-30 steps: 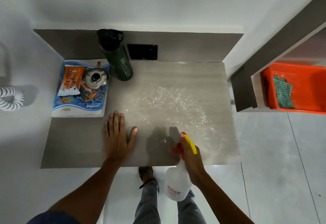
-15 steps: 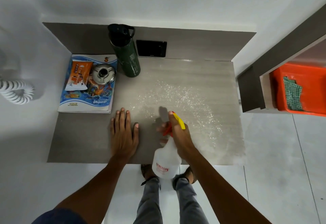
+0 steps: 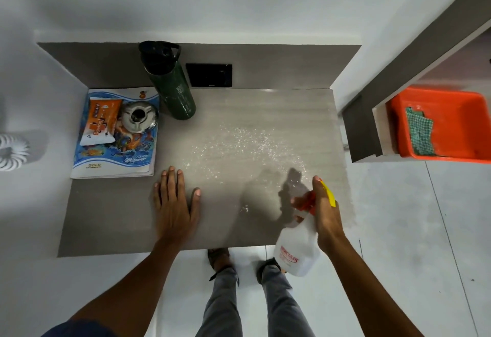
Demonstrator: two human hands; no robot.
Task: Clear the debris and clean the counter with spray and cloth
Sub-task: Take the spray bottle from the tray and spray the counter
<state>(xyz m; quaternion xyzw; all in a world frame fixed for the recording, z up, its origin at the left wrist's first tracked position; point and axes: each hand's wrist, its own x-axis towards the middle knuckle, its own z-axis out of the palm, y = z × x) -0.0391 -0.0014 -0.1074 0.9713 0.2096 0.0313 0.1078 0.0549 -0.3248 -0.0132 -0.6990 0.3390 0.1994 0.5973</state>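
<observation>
A grey counter (image 3: 106,217) carries a scatter of white droplets or specks (image 3: 247,142) across its middle. My right hand (image 3: 325,211) grips a white spray bottle (image 3: 297,249) with a red and yellow trigger head, held over the counter's front right corner and aimed toward the wall. My left hand (image 3: 174,204) lies flat on the counter with fingers spread, left of the wet patch. A green checked cloth (image 3: 421,132) lies in an orange tub (image 3: 462,113) on a shelf at the right.
At the back left, a blue book (image 3: 117,156) lies with an orange packet (image 3: 99,121) and a steel lid (image 3: 138,117) on it. A dark green bottle (image 3: 172,87) stands beside it. A black wall socket (image 3: 208,75) is behind. My feet show below the counter's front edge.
My right hand with the spray bottle went forward over the counter, then shifted right and back to the front right corner. My left hand stayed flat in place.
</observation>
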